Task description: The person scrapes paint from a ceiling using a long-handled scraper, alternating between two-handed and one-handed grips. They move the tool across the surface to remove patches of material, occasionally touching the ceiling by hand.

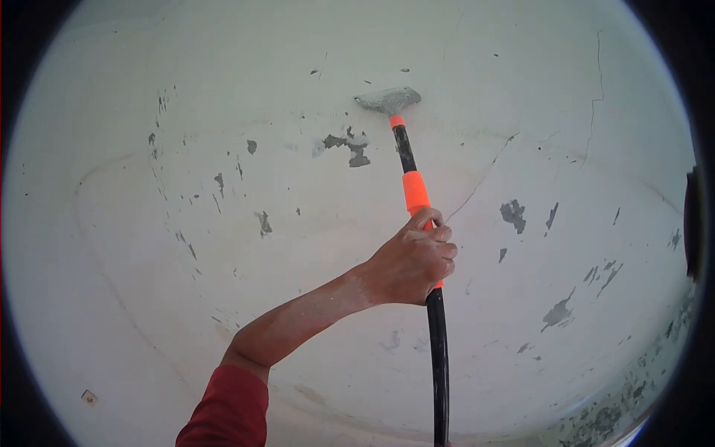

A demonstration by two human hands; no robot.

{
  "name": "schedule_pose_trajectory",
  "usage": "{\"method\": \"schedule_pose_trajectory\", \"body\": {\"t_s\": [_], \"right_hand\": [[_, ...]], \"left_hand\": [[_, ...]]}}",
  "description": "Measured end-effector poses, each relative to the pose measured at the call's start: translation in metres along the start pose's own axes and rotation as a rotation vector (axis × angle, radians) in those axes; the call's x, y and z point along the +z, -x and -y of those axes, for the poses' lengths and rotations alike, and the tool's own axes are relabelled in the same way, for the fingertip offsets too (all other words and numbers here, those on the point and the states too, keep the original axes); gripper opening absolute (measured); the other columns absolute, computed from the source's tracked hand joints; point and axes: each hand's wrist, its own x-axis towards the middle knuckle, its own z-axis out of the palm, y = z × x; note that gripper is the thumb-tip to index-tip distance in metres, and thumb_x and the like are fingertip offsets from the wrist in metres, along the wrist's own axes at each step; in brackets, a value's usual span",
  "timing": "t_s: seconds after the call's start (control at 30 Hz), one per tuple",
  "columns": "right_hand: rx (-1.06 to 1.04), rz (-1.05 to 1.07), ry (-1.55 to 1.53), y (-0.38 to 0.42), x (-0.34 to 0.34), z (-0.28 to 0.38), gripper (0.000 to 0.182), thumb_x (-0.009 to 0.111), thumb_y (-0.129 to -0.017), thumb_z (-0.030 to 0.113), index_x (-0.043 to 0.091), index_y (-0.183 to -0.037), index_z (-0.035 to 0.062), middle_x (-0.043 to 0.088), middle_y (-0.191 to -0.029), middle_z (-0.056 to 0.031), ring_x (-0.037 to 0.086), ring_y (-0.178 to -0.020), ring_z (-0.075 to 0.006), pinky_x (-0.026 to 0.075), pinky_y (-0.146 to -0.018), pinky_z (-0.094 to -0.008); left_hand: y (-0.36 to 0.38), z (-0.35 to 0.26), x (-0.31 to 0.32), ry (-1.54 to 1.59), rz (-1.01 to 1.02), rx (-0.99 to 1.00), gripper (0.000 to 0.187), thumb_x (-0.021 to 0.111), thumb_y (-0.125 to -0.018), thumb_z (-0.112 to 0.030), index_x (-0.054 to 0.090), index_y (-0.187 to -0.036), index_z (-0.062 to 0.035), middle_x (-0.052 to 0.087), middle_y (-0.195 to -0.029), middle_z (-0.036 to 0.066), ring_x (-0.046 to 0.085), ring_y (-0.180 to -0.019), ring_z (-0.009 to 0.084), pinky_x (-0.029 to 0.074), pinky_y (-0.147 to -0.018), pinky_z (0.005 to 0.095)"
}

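My left hand [421,257] is closed round the orange grip of a long-handled scraper [415,190]. The arm, in a red sleeve, comes up from the lower left. The grey scraper head [389,100] is at the top of the pole, against the pale wall [335,246]. Just below and left of the head is a grey patch of bared wall [358,154]. The black lower pole [439,357] runs down past the bottom edge of the view. My right hand cannot be made out.
Chipped grey spots [512,214] and thin cracks [593,112] mark the wall. A small square wall fitting [89,398] is at the lower left. A dark object [693,223] stands at the right edge. Heavier dark patches [603,421] show at the lower right.
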Motion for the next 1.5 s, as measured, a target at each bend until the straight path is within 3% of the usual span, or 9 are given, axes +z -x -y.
{"method": "schedule_pose_trajectory", "body": {"t_s": [0.2, 0.3, 0.37, 0.43, 0.53, 0.93, 1.13, 1.27, 1.5], "right_hand": [[0.084, -0.052, 0.054, -0.008, -0.008, -0.002, 0.063, 0.059, -0.106, 0.023, 0.035, -0.159, -0.0017, 0.044, -0.066, 0.0041, 0.037, -0.052, -0.0059, 0.031, -0.046, -0.0241], [0.143, 0.167, -0.706, -0.059, 0.038, 0.019, 0.019, 0.056, -0.107, 0.012, 0.063, -0.121, 0.0015, 0.044, -0.066, 0.0058, 0.034, -0.049, -0.0021, 0.028, -0.043, -0.0218], [-0.029, -0.105, 0.151, -0.097, 0.095, 0.059, 0.039, 0.053, -0.109, 0.022, 0.054, -0.142, 0.0012, 0.040, -0.063, 0.0075, 0.032, -0.046, -0.0020, 0.026, -0.041, -0.0214], [-0.073, 0.003, 0.172, -0.122, 0.105, 0.063, 0.056, 0.053, -0.110, 0.026, 0.039, -0.157, 0.0002, 0.036, -0.062, 0.0086, 0.031, -0.046, -0.0021, 0.026, -0.040, -0.0215], [-0.122, 0.041, 0.226, -0.137, 0.116, 0.069, 0.057, 0.053, -0.110, 0.024, 0.037, -0.159, 0.0010, 0.035, -0.062, 0.0095, 0.029, -0.047, -0.0017, 0.026, -0.040, -0.0214], [0.070, -0.252, 0.096, -0.029, 0.064, 0.080, 0.052, 0.057, -0.108, 0.018, 0.044, -0.154, -0.0031, 0.031, -0.061, 0.0106, 0.028, -0.049, -0.0011, 0.023, -0.044, -0.0220], [0.023, -0.242, 0.222, -0.054, 0.068, 0.119, 0.050, 0.055, -0.108, 0.016, 0.045, -0.153, -0.0034, 0.035, -0.060, 0.0089, 0.030, -0.049, -0.0016, 0.024, -0.044, -0.0218], [-0.062, -0.050, 0.534, -0.100, 0.074, 0.160, 0.054, 0.052, -0.111, 0.027, 0.043, -0.155, -0.0032, 0.034, -0.057, 0.0090, 0.030, -0.042, -0.0016, 0.024, -0.035, -0.0218], [-0.094, -0.215, 0.919, -0.107, 0.105, 0.242, 0.039, 0.055, -0.109, 0.037, 0.065, -0.119, 0.0004, 0.049, -0.059, 0.0029, 0.037, -0.038, -0.0039, 0.029, -0.032, -0.0212]], "left_hand": [[0.001, 0.012, 0.008, 0.020, -0.029, 0.029, 0.020, 0.069, -0.063, -0.013, 0.050, -0.058, -0.0115, 0.046, -0.066, -0.001, 0.057, -0.086, 0.0190, 0.043, -0.099, 0.0433], [-0.020, 0.047, -0.027, 0.012, -0.038, 0.000, 0.019, 0.066, -0.062, -0.012, 0.047, -0.059, -0.0118, 0.048, -0.067, -0.001, 0.055, -0.082, 0.0214, 0.043, -0.100, 0.0443], [-0.035, 0.086, -0.045, -0.088, -0.164, 0.049, 0.017, 0.062, -0.061, -0.009, 0.045, -0.057, -0.0103, 0.047, -0.065, 0.002, 0.051, -0.077, 0.0231, 0.042, -0.097, 0.0434], [-0.050, 0.111, -0.073, -0.102, -0.133, 0.023, 0.017, 0.064, -0.057, -0.011, 0.047, -0.056, -0.0107, 0.048, -0.064, 0.003, 0.053, -0.078, 0.0237, 0.043, -0.097, 0.0430], [-0.052, 0.114, -0.084, -0.141, -0.089, -0.011, 0.017, 0.067, -0.053, -0.012, 0.050, -0.054, -0.0099, 0.049, -0.064, 0.004, 0.055, -0.079, 0.0245, 0.043, -0.098, 0.0422], [-0.031, 0.013, -0.008, 0.056, -0.132, -0.031, 0.017, 0.064, -0.061, -0.010, 0.048, -0.056, -0.0098, 0.046, -0.064, 0.002, 0.053, -0.076, 0.0215, 0.043, -0.097, 0.0407], [-0.057, 0.047, -0.023, 0.040, -0.217, -0.015, 0.018, 0.066, -0.059, -0.013, 0.048, -0.055, -0.0102, 0.045, -0.061, 0.002, 0.052, -0.071, 0.0214, 0.044, -0.095, 0.0397], [-0.073, 0.091, -0.046, -0.026, -0.354, -0.074, 0.017, 0.064, -0.058, -0.012, 0.048, -0.055, -0.0099, 0.046, -0.061, 0.003, 0.052, -0.071, 0.0228, 0.044, -0.092, 0.0396], [-0.101, 0.111, -0.066, -0.115, -0.499, -0.120, 0.013, 0.066, -0.057, -0.015, 0.054, -0.055, -0.0105, 0.054, -0.060, 0.006, 0.059, -0.071, 0.0281, 0.046, -0.084, 0.0402]]}}
